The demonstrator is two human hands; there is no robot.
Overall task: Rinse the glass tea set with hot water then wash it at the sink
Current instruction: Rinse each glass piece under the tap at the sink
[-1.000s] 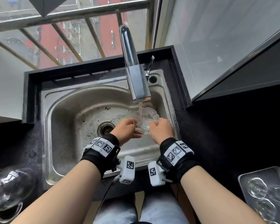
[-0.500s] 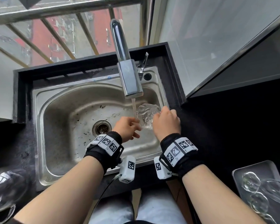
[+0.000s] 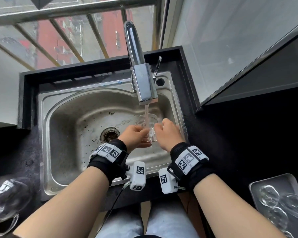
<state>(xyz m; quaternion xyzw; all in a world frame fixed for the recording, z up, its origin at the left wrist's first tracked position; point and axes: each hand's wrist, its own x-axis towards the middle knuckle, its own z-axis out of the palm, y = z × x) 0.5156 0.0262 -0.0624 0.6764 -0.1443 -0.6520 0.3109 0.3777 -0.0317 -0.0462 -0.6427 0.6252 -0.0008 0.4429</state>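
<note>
Under faucet [image 3: 141,79] stream again — glass dish [image 3: 149,124], both hands gripping.

Single head-worn wide-angle view, looking steeply down and forward over a steel sink [image 3: 62,152] set in a black counter [image 3: 239,143]. Faucet [image 3: 141,78] sits upper centre, barred window [image 3: 67,36] across the top. Both forearms enter from the bottom edge, close to the lens. Strong edge distortion. No second view to compare.

Sink [image 3: 64,134] mid-frame, faucet [image 3: 141,79] above its right half; glass piece [image 3: 149,126] under the spout between both hands; tray [image 3: 272,184] lower right.
</note>
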